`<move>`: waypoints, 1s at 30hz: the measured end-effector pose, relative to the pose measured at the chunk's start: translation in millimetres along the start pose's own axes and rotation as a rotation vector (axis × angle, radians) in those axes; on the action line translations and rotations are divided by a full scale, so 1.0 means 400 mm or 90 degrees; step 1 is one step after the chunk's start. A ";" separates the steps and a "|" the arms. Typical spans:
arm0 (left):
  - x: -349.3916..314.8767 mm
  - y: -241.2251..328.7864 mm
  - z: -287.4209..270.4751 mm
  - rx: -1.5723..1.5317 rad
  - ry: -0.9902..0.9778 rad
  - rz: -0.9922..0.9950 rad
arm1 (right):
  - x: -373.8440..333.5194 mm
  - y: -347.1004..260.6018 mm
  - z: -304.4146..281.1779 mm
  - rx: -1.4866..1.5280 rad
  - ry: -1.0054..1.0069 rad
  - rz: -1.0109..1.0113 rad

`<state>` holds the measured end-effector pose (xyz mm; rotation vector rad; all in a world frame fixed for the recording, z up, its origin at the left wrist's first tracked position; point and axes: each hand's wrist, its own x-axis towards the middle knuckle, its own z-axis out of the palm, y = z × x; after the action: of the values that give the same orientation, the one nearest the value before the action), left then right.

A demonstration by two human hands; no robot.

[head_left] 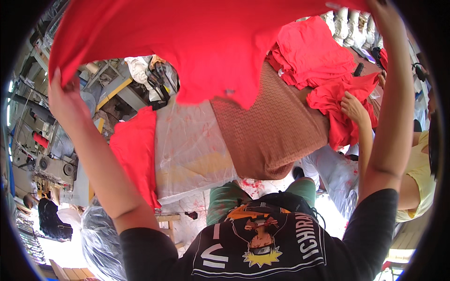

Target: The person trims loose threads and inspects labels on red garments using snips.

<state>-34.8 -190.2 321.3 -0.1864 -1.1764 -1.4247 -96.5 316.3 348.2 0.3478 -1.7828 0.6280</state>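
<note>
A red garment [211, 56], seemingly a shirt, is stretched out in the air in front of me across the upper part of the view. My left hand [68, 98] pinches its hanging left edge, with the fingers closed on the cloth. Higher up, at the top right, my right hand [388, 18] grips the other side; the picture's rim partly hides its fingers. The garment's middle hangs over the table, covered partly with a brown patterned cloth [262, 136] and partly with a clear plastic sheet [192, 140]. The garment's top runs out of view.
Red garments are piled [314, 51] on the table's far right. More red cloth [136, 150] hangs at its left end. On the right, a co-worker's hand [355, 108] holds another red garment [342, 117]. A sewing machine [56, 168] and clutter stand left.
</note>
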 end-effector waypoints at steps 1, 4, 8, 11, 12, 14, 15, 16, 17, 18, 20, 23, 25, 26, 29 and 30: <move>-0.081 -0.061 0.003 -0.054 -0.002 -0.006 | -0.044 0.088 -0.017 -0.058 -0.029 -0.004; -0.264 -0.172 -0.165 0.093 0.031 0.099 | -0.279 0.145 -0.039 -0.021 -0.167 0.180; -0.573 -0.251 -0.262 0.288 -0.034 0.020 | -0.518 0.227 -0.033 0.113 -0.373 0.324; -0.699 -0.267 -0.294 0.324 -0.146 0.028 | -0.590 0.218 -0.057 0.065 -0.545 0.422; -0.721 -0.281 -0.321 0.280 -0.140 -0.091 | -0.604 0.235 -0.063 0.058 -0.557 0.409; -0.753 -0.302 -0.357 0.182 -0.124 -0.314 | -0.610 0.233 -0.042 0.022 -0.554 0.365; -0.750 -0.330 -0.369 0.283 -0.193 -0.356 | -0.610 0.236 -0.025 0.004 -0.553 0.341; -0.731 -0.371 -0.369 0.383 -0.261 -0.394 | -0.615 0.283 0.009 -0.069 -0.588 0.268; -0.722 -0.407 -0.365 0.480 -0.334 -0.433 | -0.633 0.301 0.051 -0.141 -0.574 0.268; -0.732 -0.429 -0.361 0.459 -0.325 -0.467 | -0.662 0.312 0.092 -0.213 -0.560 0.269; -0.747 -0.458 -0.355 0.424 -0.294 -0.527 | -0.700 0.283 0.152 -0.219 -0.531 0.247; -0.723 -0.445 -0.336 0.483 -0.328 -0.346 | -0.739 0.154 0.206 -0.045 -0.516 0.189; -0.714 -0.422 -0.301 0.505 -0.410 -0.352 | -0.742 0.032 0.233 0.051 -0.630 0.229; -0.715 -0.418 -0.277 0.511 -0.455 -0.351 | -0.770 0.028 0.259 0.112 -0.656 0.156; -0.741 -0.419 -0.224 0.597 -0.605 -0.263 | -0.843 -0.033 0.322 0.168 -0.656 0.114; -0.752 -0.430 -0.219 0.638 -0.623 -0.220 | -0.873 -0.031 0.346 0.153 -0.634 0.110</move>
<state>-50.1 -96.3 -23.1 0.0550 -2.6932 -0.8193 -94.6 197.9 -8.3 0.7675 -2.7082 0.8777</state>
